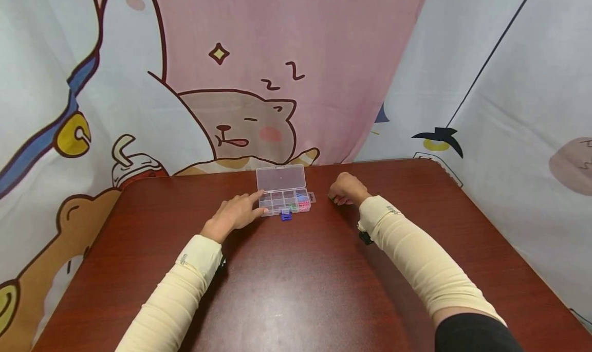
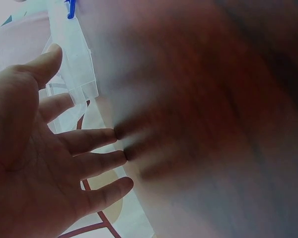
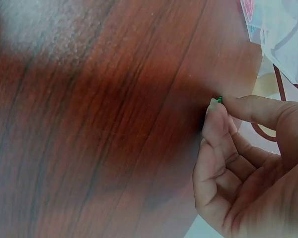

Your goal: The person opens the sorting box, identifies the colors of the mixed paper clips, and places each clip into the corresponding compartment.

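A clear plastic compartment box stands on the table with its lid raised. Small pink pieces, blue pieces and a few green ones lie in its right compartments. My left hand is at the box's left side, thumb and index finger against it; the left wrist view shows the fingers straight and spread. To the right of the box, just over the table, my right hand pinches a small green piece between thumb and index finger. Most of that piece is hidden.
A blue latch hangs from the box's front edge, and a clear hanging tab sticks out on the right. The brown wooden table ends at a printed curtain close behind the box.
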The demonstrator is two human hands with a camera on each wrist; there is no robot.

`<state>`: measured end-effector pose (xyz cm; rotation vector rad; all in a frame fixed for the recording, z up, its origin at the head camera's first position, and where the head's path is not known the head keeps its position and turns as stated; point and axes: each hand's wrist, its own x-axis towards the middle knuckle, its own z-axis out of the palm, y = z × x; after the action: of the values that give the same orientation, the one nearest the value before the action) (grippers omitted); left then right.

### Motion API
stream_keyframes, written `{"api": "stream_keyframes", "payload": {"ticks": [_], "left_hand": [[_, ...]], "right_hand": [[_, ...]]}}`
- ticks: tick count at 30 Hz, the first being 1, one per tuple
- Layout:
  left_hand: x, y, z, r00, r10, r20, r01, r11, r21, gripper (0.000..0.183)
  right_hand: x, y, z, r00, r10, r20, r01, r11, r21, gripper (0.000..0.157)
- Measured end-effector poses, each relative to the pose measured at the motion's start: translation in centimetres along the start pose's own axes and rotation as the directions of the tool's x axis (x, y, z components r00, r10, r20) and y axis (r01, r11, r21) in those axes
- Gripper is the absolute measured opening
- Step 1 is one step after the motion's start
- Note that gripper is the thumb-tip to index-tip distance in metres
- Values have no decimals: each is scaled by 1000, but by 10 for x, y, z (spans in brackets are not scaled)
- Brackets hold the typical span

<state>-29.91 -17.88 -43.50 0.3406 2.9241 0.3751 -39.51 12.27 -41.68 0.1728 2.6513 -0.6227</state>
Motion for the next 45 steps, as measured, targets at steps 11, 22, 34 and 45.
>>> {"api": "stream_keyframes", "payload": {"ticks": [11, 22, 34, 45], "left_hand": [[-1, 1, -2, 1000, 8, -5, -8, 1000, 9, 66], [-2, 0, 1, 1000, 7, -2, -7, 1000, -5, 66], [0, 1, -1, 1000, -2, -2, 2, 1000, -6, 66], [0, 1, -1, 1000, 2, 0, -2, 1000, 4, 66]], "right_hand": [[1, -4, 2, 999, 22, -28, -24, 997, -75, 17], [3, -2, 4, 1000, -2, 1, 2, 998, -66, 15], [-5, -16, -9, 978, -78, 194, -6, 916, 401, 11], [-26, -52, 5, 943, -165, 288, 28, 904, 426, 11]]}}
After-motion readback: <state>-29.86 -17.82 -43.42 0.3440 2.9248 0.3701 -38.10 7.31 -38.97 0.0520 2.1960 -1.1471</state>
